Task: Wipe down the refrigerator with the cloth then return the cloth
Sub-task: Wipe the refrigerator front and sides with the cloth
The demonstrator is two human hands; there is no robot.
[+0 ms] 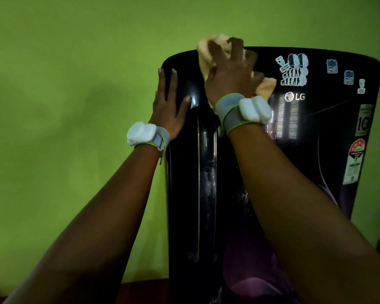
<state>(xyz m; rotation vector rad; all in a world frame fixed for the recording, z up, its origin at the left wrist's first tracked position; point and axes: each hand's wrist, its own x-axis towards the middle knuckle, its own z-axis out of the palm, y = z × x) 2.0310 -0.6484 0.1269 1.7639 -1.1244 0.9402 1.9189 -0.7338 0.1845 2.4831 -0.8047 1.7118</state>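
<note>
Presently: right hand (229,73) bunching cloth (266,85) at refrigerator (316,132) door's 11 o'clock corner; left hand (169,106) flat, splayed, bracing; advise firm overlapping strokes.

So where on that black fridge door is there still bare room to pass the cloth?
The glossy black refrigerator door is bare between the LG logo and the label strip on its right edge. The top right is crowded with white stickers. The top left is taken: the right hand presses the peach cloth there, with the left hand flat on the edge.
</note>
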